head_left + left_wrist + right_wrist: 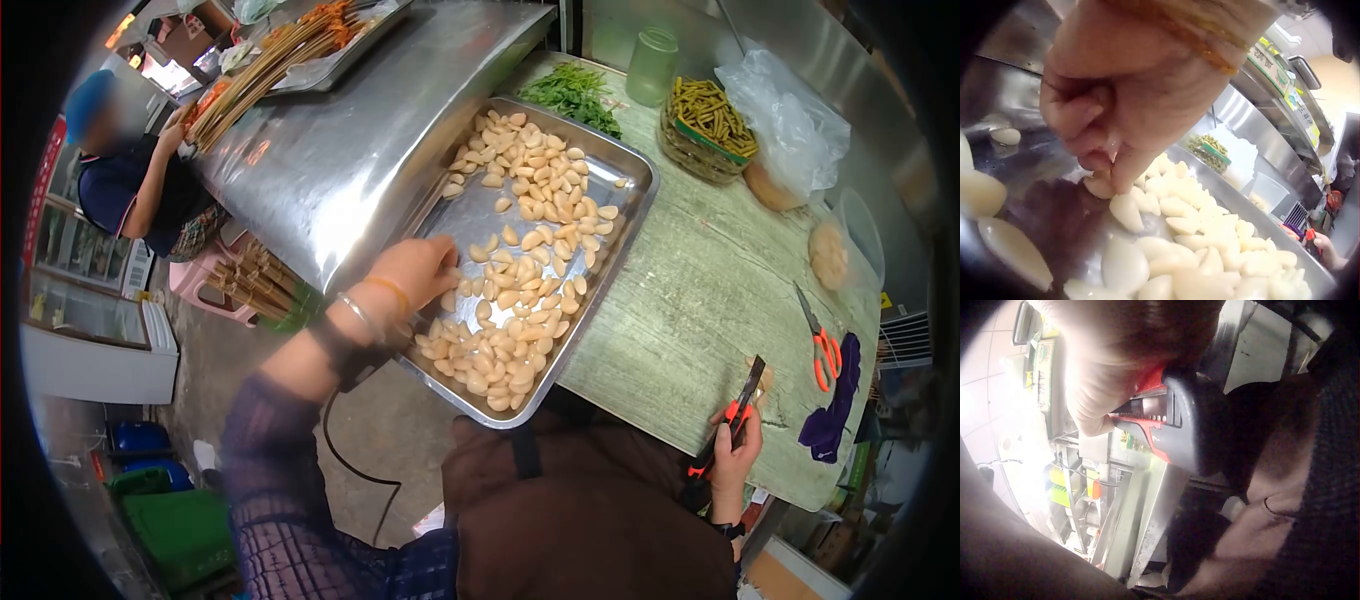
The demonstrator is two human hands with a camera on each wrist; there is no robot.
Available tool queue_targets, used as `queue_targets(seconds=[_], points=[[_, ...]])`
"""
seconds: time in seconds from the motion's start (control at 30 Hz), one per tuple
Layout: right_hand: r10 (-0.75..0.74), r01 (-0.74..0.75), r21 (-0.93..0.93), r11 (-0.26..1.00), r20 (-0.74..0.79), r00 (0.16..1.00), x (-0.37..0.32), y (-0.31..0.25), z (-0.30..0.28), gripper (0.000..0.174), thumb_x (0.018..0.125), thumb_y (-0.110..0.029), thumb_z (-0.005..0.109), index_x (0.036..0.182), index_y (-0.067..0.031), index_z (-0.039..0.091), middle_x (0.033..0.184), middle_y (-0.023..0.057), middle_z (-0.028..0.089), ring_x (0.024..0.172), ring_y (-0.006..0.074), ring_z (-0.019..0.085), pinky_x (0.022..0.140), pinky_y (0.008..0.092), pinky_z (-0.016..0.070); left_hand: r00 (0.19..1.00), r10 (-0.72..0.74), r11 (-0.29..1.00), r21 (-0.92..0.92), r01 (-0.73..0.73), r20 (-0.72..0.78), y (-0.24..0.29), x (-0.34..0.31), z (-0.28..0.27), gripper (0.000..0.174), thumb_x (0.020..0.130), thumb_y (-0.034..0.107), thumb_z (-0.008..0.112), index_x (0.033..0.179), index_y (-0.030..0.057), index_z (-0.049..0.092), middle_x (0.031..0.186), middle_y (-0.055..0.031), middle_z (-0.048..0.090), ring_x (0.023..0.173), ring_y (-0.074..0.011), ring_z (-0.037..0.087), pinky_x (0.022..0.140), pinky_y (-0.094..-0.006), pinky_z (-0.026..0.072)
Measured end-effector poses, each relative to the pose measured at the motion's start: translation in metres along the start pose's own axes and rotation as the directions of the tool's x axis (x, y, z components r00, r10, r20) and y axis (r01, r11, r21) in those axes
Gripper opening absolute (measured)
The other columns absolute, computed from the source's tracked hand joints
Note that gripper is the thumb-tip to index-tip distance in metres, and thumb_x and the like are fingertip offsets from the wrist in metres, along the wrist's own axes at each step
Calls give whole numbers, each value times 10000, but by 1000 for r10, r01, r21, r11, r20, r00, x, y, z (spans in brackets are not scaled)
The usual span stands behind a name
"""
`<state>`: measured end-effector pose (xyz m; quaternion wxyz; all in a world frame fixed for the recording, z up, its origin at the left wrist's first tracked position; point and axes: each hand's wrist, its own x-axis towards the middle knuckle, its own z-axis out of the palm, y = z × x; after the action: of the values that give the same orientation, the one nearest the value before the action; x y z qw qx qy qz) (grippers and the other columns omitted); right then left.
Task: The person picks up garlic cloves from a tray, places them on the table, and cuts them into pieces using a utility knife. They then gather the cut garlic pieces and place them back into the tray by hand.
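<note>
A metal tray (640, 180) holds many peeled garlic cloves (490, 365), heaped toward its near and far ends. At the tray's left side my left hand (410, 275) reaches in, and in the left wrist view its thumb and fingertips pinch a clove (1100, 185) low over the tray floor. My right hand (735, 455) grips a red and black utility knife (738, 412), its blade pointing away over the table's near edge. In the right wrist view the fingers wrap the knife's handle (1185, 425).
On the green table (650, 310) lie scissors (826, 360), a purple cloth (832, 410) and green herbs (575, 95). Behind stand a jar (652, 68), a container of green beans (708, 130) and plastic bags (790, 120). A person (130, 190) handles skewers at the metal counter (340, 130).
</note>
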<state>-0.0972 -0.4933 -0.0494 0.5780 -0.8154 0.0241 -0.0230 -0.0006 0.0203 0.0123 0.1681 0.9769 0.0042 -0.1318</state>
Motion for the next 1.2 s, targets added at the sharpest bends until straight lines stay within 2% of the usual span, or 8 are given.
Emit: queue_targets(seconds=[0.23, 0.33, 0.43, 0.53, 0.7, 0.97, 1.07, 1.2], points=[[-31, 31, -10, 999, -14, 999, 0, -1, 2, 226, 912, -117, 630, 1104, -10, 576, 935, 60, 642, 866, 142, 583, 827, 296, 480, 914, 306, 946, -23, -323, -267, 3, -14, 1, 232, 929, 132, 756, 1045, 46, 574, 869, -98, 664, 780, -263, 675, 700, -365, 542], [-36, 36, -25, 999, -4, 999, 1, -1, 1, 221, 910, -110, 632, 1097, -7, 577, 933, 64, 643, 876, 150, 592, 840, 304, 485, 992, 29, 913, -400, -75, -120, 13, -22, -8, 184, 990, 168, 717, 1045, 51, 587, 907, -63, 670, 735, -154, 629, 621, -305, 508], [-25, 25, -25, 999, -6, 1000, -1, -1, 0, 214, 910, -98, 633, 1094, -5, 578, 933, 67, 645, 881, 155, 597, 847, 308, 487, 996, -86, 273, -962, 19, -5, 4, -15, -17, 154, 1041, 201, 670, 1078, 67, 605, 934, -28, 662, 707, -58, 548, 571, -227, 445], [-32, 31, -21, 999, -14, 999, -1, -1, 1, 209, 912, -88, 631, 1096, -5, 577, 935, 65, 648, 871, 151, 595, 840, 306, 487, 986, -134, 156, -981, 116, 95, 13, -11, -32, 141, 1056, 209, 647, 1063, 70, 626, 938, -19, 653, 677, -35, 494, 555, -183, 401], [-15, 15, 1, 1000, 0, 1000, 0, -6, 2, 210, 923, -103, 637, 1099, -8, 574, 939, 58, 650, 815, 128, 578, 783, 285, 482, 996, -12, 902, -432, -27, -88, 7, 11, -12, 149, 975, 148, 732, 1070, 57, 662, 813, -10, 666, 691, -150, 635, 610, -290, 517], [-11, 11, -19, 1000, 1, 1000, -1, 0, 0, 222, 924, -129, 653, 1097, -10, 579, 944, 57, 647, 843, 132, 575, 804, 289, 476, 984, 177, 984, 38, -176, -11, 13, 37, -1, 190, 955, 155, 712, 1106, 56, 651, 938, -117, 715, 839, -296, 702, 784, -371, 579], [-18, 18, -21, 1000, -6, 1000, 0, -3, 1, 214, 921, -115, 646, 1094, -7, 583, 946, 61, 648, 876, 142, 581, 838, 298, 476, 976, -135, 549, -807, 219, 174, 10, 28, -25, 139, 1015, 165, 674, 1095, 53, 655, 979, -72, 723, 822, -167, 700, 700, -272, 588], [-8, 8, -8, 1000, 4, 1000, 0, -3, 0, 196, 910, -74, 630, 1087, -3, 585, 941, 58, 647, 881, 143, 584, 848, 299, 477, 985, -73, 60, -986, 158, 153, 5, 8, -37, 188, 1060, 173, 618, 1192, 39, 614, 1148, -99, 711, 896, -91, 701, 687, -177, 616]])
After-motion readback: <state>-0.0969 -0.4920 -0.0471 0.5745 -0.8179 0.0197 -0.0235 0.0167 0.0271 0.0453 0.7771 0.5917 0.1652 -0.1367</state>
